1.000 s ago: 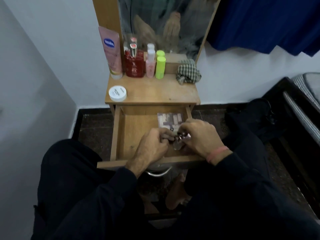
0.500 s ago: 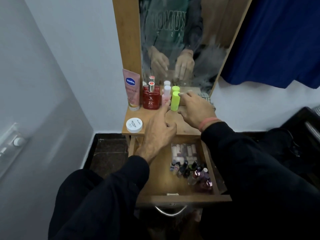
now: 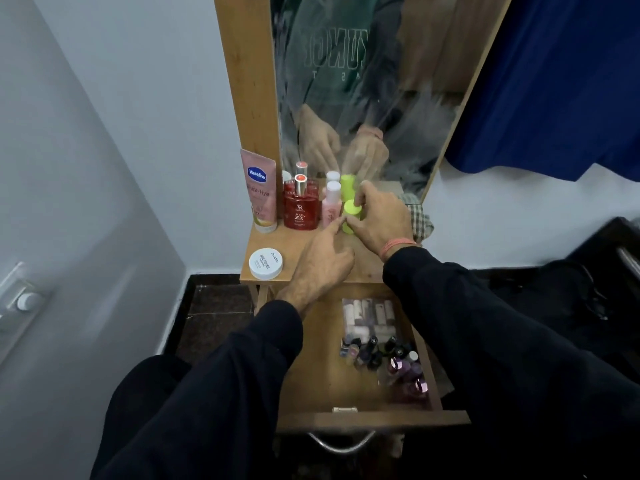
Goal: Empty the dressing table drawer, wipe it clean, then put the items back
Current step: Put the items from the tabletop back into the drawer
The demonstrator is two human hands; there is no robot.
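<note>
on the tabletop (image 3: 298,249), right hand (image 3: 381,220) curled round upright lime bottle (image 3: 352,216), long axis vertical. left hand (image 3: 320,261) just beside, forefinger out, holding nothing. open drawer (image 3: 311,368) below and nearer, nail polish bottles (image 3: 391,362) along its right side.

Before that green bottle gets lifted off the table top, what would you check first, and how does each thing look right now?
1. Right hand on the green bottle: ok, fingers curl round it.
2. Bottle upright: ok.
3. Neighbours clear: not ok, the pink bottle stands right beside it and could tip.
4. Left hand free: ok, it holds nothing, one finger points at the bottle's base.
5. Room in the open drawer: ok, its left half is bare wood; nail polish bottles fill the right.
6. Drawer wiped: cannot tell.
</note>
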